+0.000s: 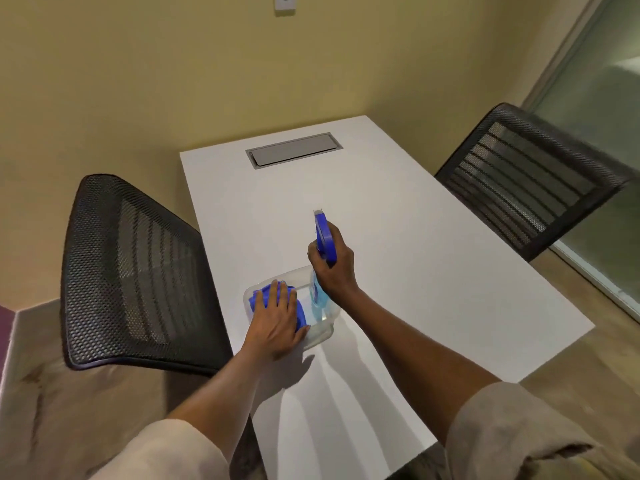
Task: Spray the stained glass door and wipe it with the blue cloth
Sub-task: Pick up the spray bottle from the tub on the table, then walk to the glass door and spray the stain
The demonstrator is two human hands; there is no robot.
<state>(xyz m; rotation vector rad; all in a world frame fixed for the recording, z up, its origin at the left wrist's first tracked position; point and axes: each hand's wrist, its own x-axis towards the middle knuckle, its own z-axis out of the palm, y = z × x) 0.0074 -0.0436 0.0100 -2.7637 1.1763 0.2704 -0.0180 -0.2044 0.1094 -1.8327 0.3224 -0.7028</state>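
Head view: left hand (277,318) presses crumpled blue cloth (300,315) in clear tub (320,336).

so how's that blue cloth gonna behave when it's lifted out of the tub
Probably floppy: the blue cloth lies bunched and creased under the left hand in the clear plastic tub. It looks light, so it should come out easily. It may drape or snag on the tub rim.

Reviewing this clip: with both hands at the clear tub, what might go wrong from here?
1. The right hand grips the spray bottle by its blue trigger head; squeezing early could wet the white table.
2. The left hand lies flat on the blue cloth inside the clear tub; lifting the cloth might drag the light tub along.
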